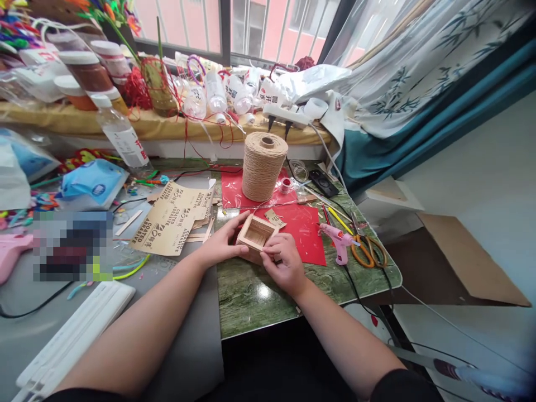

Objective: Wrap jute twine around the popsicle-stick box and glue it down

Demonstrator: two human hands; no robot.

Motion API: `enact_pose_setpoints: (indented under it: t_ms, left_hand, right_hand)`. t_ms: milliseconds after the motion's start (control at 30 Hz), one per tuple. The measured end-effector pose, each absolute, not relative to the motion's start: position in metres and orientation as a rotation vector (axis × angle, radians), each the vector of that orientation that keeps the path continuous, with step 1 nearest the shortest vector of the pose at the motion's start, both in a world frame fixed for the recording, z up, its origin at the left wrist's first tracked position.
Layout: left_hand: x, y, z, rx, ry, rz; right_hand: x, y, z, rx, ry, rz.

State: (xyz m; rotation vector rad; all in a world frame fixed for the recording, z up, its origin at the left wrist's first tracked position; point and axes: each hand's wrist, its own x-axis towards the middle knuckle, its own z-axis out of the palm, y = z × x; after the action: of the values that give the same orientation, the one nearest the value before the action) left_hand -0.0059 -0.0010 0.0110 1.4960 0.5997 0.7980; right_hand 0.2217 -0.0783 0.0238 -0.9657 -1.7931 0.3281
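A small square wooden box (247, 239) with an open top is between my two hands over the green wood-patterned mat. My left hand (221, 243) grips its left side, thumb along the near edge and fingers around the far side. At the near right corner, the bent fingers of my right hand (287, 262) press together against the rim. Whether they also pinch something small is hidden. Just behind the box stands a large spool of twine (263, 173), and a thin strand appears to run down toward the box. Red sheets (312, 234) lie underneath and behind.
A pink glue gun (340, 240) and scissors (368, 251) lie at the right, with cables over the edge. Left are sandpaper sheets (171, 218), wooden sticks, a blue packet (94, 184) and a water bottle (123, 139). Bottles and a power strip (287, 115) crowd the sill.
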Motion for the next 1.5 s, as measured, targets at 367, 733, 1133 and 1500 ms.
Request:
enact_pose_setpoints:
  t_ms: [367, 733, 1133, 1500]
  left_hand:
    - [0.002, -0.003, 0.011, 1.307, 0.721, 0.897]
    - [0.005, -0.008, 0.014, 1.355, 0.732, 1.059]
    - [0.006, -0.003, 0.017, 1.469, 0.665, 1.041]
    - [0.000, -0.010, 0.007, 1.607, 0.790, 1.028]
  right_hand:
    - [0.221, -0.055, 0.047, -1.019, -1.557, 0.655]
    - [0.220, -0.047, 0.018, -0.874, -1.803, 0.372]
    - [0.231, -0.043, 0.010, -1.014, -1.527, 0.688]
    - [0.236, -0.038, 0.013, -0.868, -1.452, 1.138]
